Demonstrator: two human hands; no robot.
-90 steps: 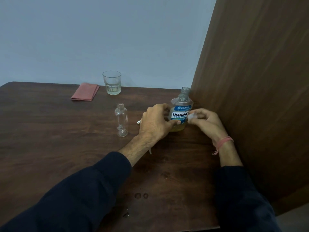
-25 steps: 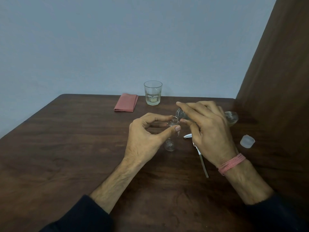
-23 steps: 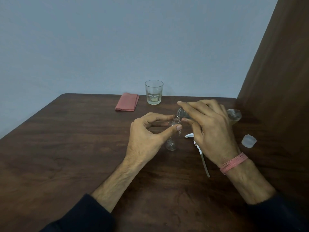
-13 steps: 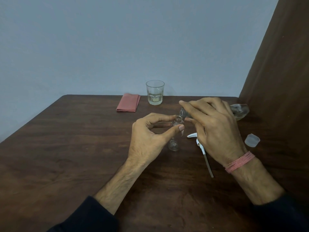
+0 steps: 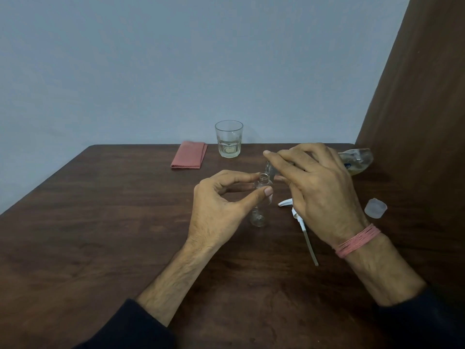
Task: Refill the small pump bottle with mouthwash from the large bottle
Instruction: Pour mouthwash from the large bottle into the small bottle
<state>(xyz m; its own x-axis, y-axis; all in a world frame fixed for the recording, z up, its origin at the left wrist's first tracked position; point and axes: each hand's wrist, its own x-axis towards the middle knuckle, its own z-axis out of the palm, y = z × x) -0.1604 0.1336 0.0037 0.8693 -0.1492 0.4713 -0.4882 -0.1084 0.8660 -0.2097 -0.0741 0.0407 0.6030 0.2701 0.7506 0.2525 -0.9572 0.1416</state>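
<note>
Currently, item by item, as your hands stand:

Small pump bottle [image 5: 260, 210]: clear, uncapped, upright on the table [image 5: 100, 222], mouth open at the top. Your left hand [image 5: 221, 210] pinches it just below the neck, thumb on the near side and forefinger on the far side; the other fingers curl loosely behind. The base shows below your thumb and rests on the wood.

Large bottle [image 5: 357, 161]: tipped nearly level, base toward the wooden panel [image 5: 415, 122] on your right, neck toward the small bottle. Your right hand [image 5: 319, 192] wraps over its body, fingers curled round it and the forefinger stretched along toward the neck. Its mouth sits just above and beside the small bottle's opening; whether they touch cannot be told. A little yellowish liquid lies in the raised base end.

Pump head [image 5: 298, 217]: white, with its long dip tube, flat on the table just right of the small bottle, partly under your right hand.

Cap [image 5: 375, 208]: translucent, on the table right of your wrist.

Glass [image 5: 229, 138] and folded red cloth [image 5: 189, 155]: at the far edge, side by side.
</note>
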